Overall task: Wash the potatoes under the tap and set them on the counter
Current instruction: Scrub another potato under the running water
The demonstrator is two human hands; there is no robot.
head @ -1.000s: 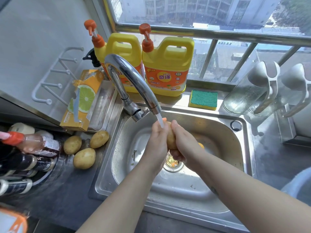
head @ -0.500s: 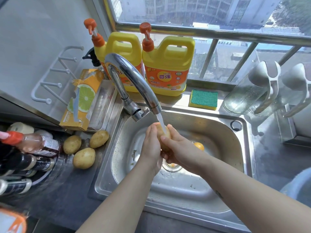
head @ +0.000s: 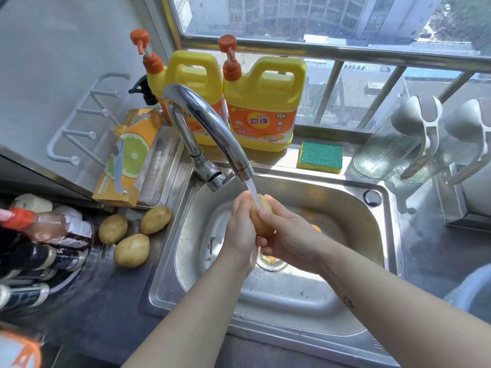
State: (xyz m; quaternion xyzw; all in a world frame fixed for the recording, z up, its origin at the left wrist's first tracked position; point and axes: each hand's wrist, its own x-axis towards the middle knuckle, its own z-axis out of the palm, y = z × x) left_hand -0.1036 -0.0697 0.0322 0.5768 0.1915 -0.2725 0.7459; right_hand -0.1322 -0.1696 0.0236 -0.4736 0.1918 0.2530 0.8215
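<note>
Steel tap (head: pixel 212 128) streams onto the potato (head: pixel 261 217) that our left hand (head: pixel 240 235) and right hand (head: pixel 288 239) grip together over the sink (head: pixel 372 235); three potatoes (head: pixel 132 250) rest on the desk's (head: pixel 106 314) left edge.

A pale grey wall (head: pixel 66 49) is seen at left; daylight is admitted through a wide metal-barred window (head: pixel 345 54) behind a dark countertop (head: pixel 438 248).
</note>
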